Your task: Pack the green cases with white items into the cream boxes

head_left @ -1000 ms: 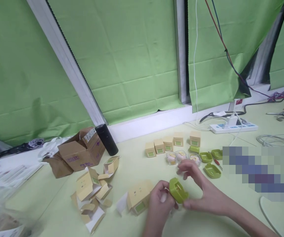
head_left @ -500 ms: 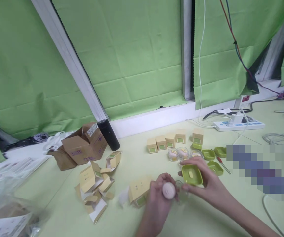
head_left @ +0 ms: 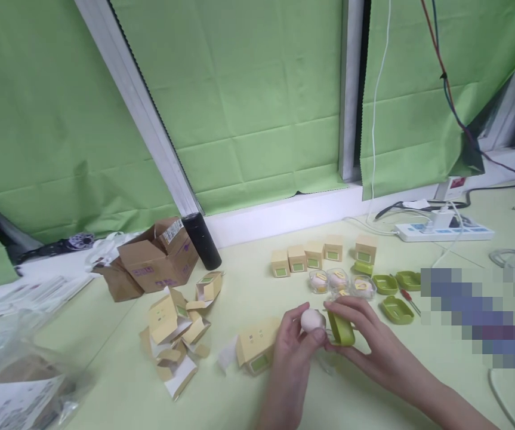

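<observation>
Between the fingers of my left hand (head_left: 296, 349) is a pale pinkish-white ball (head_left: 311, 320); what it is cannot be made out. My right hand (head_left: 367, 327) grips a small green square tray (head_left: 342, 329), tilted on edge with its open side toward the ball. Tray and ball are close together, and fingers hide whether they touch. Something clear (head_left: 324, 362), perhaps plastic, shows blurred below the hands. Just beyond them sit clear cases (head_left: 338, 278) with pinkish round pieces inside. A yellow carton (head_left: 257, 346) with a green window lies left of my left hand.
Several small yellow boxes (head_left: 297, 259) line the back. Green trays (head_left: 397, 310) and a red-handled screwdriver (head_left: 410, 300) lie to the right, with a power strip (head_left: 445, 232) behind. Opened cartons (head_left: 165, 316), a cardboard box (head_left: 159, 263) and a black bottle (head_left: 202, 240) occupy the left.
My right hand has turned the green tray from facing me to on edge, toward the ball. My left hand has raised the ball slightly and turned it. The camera view has shifted slightly.
</observation>
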Motion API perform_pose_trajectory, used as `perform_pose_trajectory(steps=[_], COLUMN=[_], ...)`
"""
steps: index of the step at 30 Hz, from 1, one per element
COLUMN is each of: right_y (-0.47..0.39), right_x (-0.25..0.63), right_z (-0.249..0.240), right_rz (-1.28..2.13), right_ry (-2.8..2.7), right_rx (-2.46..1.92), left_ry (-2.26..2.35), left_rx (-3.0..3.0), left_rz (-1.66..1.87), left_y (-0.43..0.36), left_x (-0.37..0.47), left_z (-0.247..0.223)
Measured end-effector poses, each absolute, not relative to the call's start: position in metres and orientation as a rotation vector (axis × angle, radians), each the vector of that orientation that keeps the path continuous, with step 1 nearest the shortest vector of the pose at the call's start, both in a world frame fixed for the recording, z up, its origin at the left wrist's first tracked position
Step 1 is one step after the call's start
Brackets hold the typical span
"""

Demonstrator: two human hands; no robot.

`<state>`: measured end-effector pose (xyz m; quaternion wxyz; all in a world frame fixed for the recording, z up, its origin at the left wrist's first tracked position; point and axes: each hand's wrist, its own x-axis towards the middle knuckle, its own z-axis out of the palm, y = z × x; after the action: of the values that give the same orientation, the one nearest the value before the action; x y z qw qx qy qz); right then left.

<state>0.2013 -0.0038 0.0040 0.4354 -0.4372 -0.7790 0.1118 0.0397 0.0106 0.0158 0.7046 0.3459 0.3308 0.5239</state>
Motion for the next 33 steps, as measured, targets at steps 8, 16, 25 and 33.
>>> perform_pose_trajectory(steps=[8, 16, 25, 33], right_y=[-0.002, -0.008, -0.011, -0.011], right_x=[0.203, 0.201, 0.196, 0.189], right_z=[-0.001, 0.004, 0.02, 0.012], right_rz=[0.128, 0.229, 0.486, 0.485], right_ry=[-2.006, -2.046, -2.062, -2.021], right_rx=[-1.048, -1.13, -1.095, -1.063], left_ry=[0.768, 0.72, 0.666, 0.638], left_rx=[0.861, 0.967, 1.059, 1.029], left_rz=[1.138, 1.059, 0.964, 0.871], left_y=[0.011, 0.009, 0.011, 0.006], left_x=[0.04, 0.038, 0.035, 0.042], left_z=[0.009, 0.014, 0.007, 0.001])
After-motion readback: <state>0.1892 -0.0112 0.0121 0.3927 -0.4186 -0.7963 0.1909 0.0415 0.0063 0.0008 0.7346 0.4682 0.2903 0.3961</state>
